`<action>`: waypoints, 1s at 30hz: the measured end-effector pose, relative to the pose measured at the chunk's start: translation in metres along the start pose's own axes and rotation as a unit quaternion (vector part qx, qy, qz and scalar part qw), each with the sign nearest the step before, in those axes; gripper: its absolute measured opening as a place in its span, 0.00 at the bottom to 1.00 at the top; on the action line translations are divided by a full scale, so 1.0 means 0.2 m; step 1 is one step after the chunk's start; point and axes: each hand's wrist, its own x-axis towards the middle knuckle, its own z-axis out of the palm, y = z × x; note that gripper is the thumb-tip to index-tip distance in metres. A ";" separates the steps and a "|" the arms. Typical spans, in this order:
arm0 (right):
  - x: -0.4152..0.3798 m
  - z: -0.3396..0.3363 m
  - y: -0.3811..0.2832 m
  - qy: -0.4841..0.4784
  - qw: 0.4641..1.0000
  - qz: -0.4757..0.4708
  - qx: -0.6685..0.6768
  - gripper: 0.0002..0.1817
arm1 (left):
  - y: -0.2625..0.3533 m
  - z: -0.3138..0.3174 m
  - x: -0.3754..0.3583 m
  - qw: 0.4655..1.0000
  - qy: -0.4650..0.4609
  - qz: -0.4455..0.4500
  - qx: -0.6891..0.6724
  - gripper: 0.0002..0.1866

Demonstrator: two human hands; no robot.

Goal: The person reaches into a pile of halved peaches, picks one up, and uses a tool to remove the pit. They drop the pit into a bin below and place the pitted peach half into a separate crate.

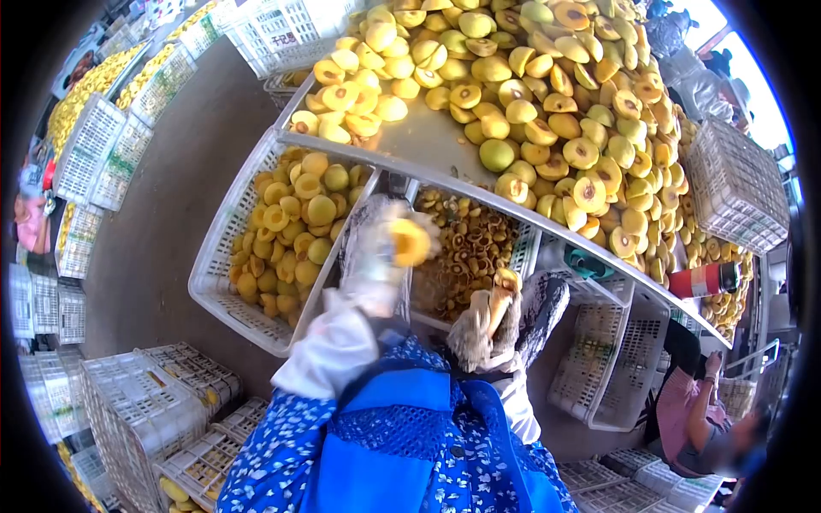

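My left hand [375, 261], in a pale glove and smeared by motion, holds a yellow peach half [410, 243] above the gap between two crates. My right hand [481, 332], in a dirty, worn glove, is closed around a short tool with a light wooden-looking handle [499, 309]; its upper end is too small to make out. Below the hands, a crate [532, 248] holds many brown peach pits [466, 256]. On the left, a white crate [224, 224] is filled with hollowed yellow peach halves [295, 222].
A metal table [445, 144] in front carries a big heap of cut peaches [564, 111]. A red and black bottle [703, 280] lies at its right edge. White crates [141, 410] are stacked at left. Another person [693, 410] sits at right beside other crates [599, 359].
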 end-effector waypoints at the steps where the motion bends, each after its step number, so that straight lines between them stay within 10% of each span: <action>1: 0.04 0.00 -0.03 0.053 0.994 0.041 -0.085 0.23 | 0.14 -0.16 0.02 0.996 -0.038 0.049 -0.066 0.14; 4: 0.11 -0.25 0.03 0.325 0.914 0.178 -0.165 0.26 | 0.50 -0.72 -0.07 0.806 0.247 0.255 0.474 0.12; 6: 0.09 -0.19 0.06 0.310 0.909 0.175 -0.215 0.25 | 0.58 -1.07 -0.14 0.545 0.324 0.181 0.752 0.21; 8: 0.11 -0.35 0.01 0.186 0.947 0.238 -0.107 0.23 | 0.55 -1.34 -0.12 0.455 0.364 0.034 0.812 0.26; 9: 0.13 -0.48 -0.02 0.107 0.951 0.290 -0.018 0.23 | 0.52 -1.42 -0.07 0.482 0.341 0.013 0.807 0.26; 14: 0.24 -0.30 0.12 0.365 0.878 0.201 -0.238 0.29 | 0.38 -1.36 0.19 0.513 0.225 -0.137 0.817 0.27; 20: 0.27 -0.40 0.15 0.366 0.805 0.138 -0.447 0.31 | 0.27 -1.58 0.26 0.565 0.220 -0.071 0.792 0.21; 25: 0.37 -0.18 0.23 0.412 0.783 0.138 -0.445 0.29 | 0.27 -1.46 0.29 0.448 0.207 -0.128 0.860 0.24; 30: 0.28 -0.60 0.22 0.177 0.713 -0.032 -0.678 0.27 | 0.35 -1.38 0.35 0.394 0.121 -0.158 0.897 0.23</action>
